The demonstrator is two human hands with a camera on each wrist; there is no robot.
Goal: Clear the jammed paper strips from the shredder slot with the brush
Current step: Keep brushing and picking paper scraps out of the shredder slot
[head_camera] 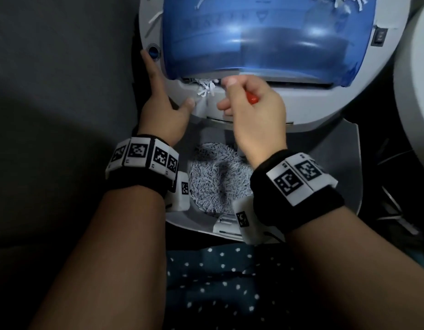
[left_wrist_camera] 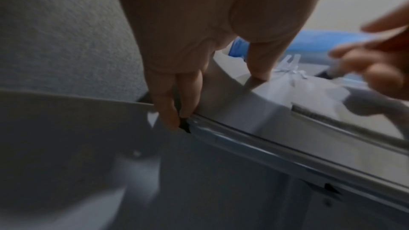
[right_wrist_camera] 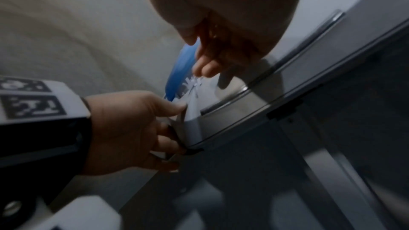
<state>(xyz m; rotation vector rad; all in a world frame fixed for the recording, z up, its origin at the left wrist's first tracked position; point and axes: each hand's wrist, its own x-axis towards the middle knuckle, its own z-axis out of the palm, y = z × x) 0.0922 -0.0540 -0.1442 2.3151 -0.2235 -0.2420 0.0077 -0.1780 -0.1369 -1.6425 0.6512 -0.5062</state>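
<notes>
right hand (head_camera: 253,113) curled round orange brush (head_camera: 252,99), paper strips (head_camera: 207,89) just left of its fingertips, left hand (head_camera: 162,110) gripping shredder (head_camera: 313,106) edge

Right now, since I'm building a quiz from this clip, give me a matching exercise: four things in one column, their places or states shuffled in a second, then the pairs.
1 left hand
2 right hand
3 paper strips
4 shredded heap

a lies in the bin below both wrists
b holds the orange-handled brush
c stick out of the slot under the blue cover
d grips the shredder at its left edge

Pairs: 1-d, 2-b, 3-c, 4-a
</notes>
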